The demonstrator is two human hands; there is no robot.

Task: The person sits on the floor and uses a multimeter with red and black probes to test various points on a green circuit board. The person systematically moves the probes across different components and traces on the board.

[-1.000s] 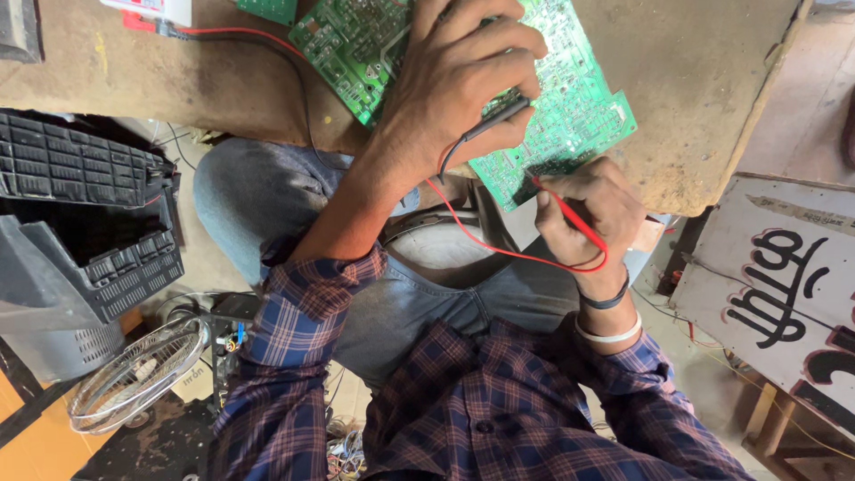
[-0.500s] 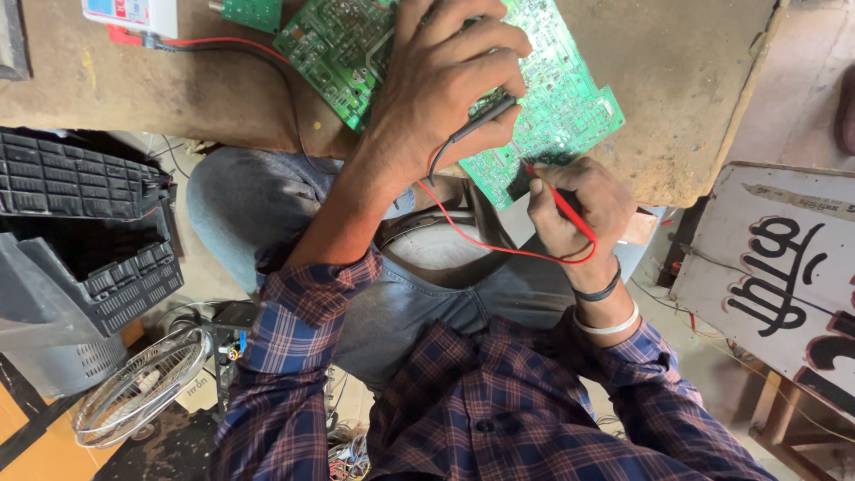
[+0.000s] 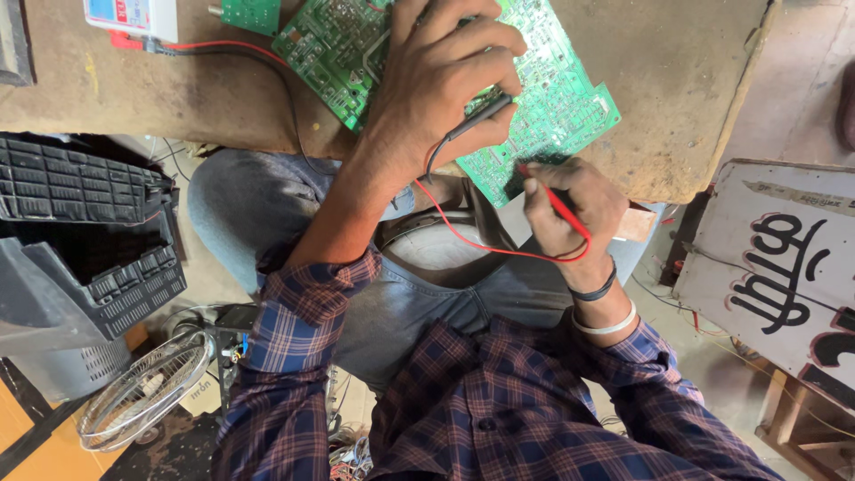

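electronics repair workshop, small and informal. worn wooden bench carries a bare green circuit board, with a small white meter at the bench's far left corner. left of the bench: stripped dark plastic casings. below those, a wire fan guard on the gritty floor.

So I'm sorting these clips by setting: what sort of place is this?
Probably a small electronics repair workshop. A large green circuit board lies on a worn wooden bench while both hands press probes to it, and black plastic appliance casings and a round wire fan guard sit on the floor.
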